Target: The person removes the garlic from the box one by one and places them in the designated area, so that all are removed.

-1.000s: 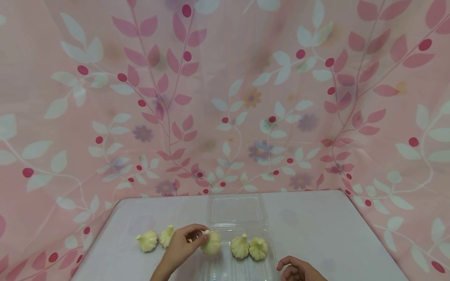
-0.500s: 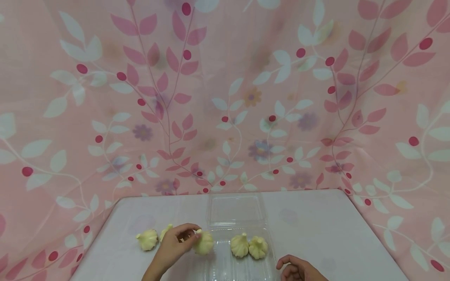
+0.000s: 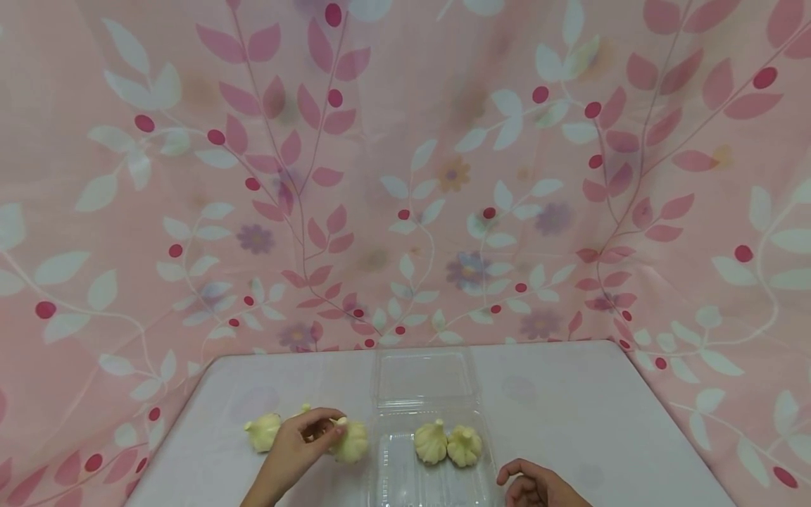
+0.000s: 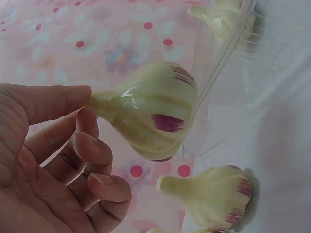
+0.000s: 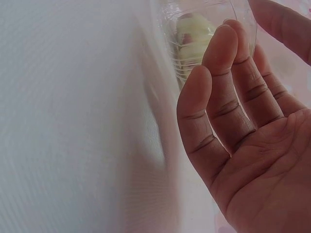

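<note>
one leftmost bulb [image 3: 262, 432]: on the white table [image 3: 557, 401], outside the clear box [image 3: 437, 489]
half-hidden bulb [image 3: 305, 408]: also at left outside the box, mostly behind the left hand [image 3: 288, 447], only the stem showing in head view
left hand: thumb and forefinger pinch the stem of the held bulb [image 3: 351, 442]; other fingers loosely curled
held bulb: just left of the box, seemingly raised, not set down
lid [image 3: 424, 380]: folded back to the far side, not closed
box left bulb [image 3: 431, 443], box right bulb [image 3: 464, 447]: side by side in the far part of the box, seem to touch
right hand [image 3: 535, 484]: near right, just beside the box; fingers bent, close together, thumb apart, holding nothing
progress: partway, by my read; two bulbs in box, one in hand, at least two on table
left over: held bulb to place, table bulbs outside, lid up
hidden, left: pale sliver [image 4: 189, 231] cut off at left wrist view's edge, maybe another bulb; total count uncertain
hidden, middle: near edge of box out of frame; clear plastic walls hard to trace
hidden, right: right wrist view blurry, box bulb there partly behind fingers
</note>
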Motion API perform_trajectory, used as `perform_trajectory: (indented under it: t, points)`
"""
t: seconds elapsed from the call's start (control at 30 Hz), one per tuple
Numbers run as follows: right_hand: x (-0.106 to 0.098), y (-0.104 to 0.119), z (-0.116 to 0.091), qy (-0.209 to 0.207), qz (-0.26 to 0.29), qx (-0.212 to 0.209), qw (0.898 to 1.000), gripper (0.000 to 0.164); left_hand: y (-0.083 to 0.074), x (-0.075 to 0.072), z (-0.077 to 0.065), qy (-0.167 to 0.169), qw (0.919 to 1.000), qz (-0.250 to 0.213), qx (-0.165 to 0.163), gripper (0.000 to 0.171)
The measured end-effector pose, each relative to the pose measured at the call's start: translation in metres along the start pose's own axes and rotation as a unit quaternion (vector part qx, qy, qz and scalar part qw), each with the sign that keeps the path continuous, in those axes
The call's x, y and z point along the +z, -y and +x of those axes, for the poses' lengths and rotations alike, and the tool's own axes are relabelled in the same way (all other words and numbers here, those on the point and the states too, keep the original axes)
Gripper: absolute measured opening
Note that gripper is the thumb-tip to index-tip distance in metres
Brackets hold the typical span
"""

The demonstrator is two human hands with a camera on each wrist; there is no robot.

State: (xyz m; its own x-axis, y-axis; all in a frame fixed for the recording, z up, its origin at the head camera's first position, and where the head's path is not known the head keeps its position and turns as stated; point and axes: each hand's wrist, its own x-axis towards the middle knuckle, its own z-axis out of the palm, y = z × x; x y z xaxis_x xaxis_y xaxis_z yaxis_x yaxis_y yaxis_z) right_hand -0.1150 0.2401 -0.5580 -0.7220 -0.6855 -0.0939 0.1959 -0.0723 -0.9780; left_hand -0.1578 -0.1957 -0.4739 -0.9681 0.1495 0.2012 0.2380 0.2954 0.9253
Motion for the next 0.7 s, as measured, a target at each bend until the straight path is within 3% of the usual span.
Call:
perform_trajectory:
  t: [0.4, 0.7]
  points:
    - [-0.001, 0.001, -0.001, -0.003, 0.002, 0.0, 1.0, 0.034, 0.009, -0.006, -0.002, -0.036, 0.9988, 0.025, 0.022, 0.015]
    - [0.0, 0.001, -0.001, -0.005, 0.003, -0.001, 1.0, 0.034, 0.016, -0.01, -0.006, -0.021, 0.9978, 0.043, -0.047, 0.016]
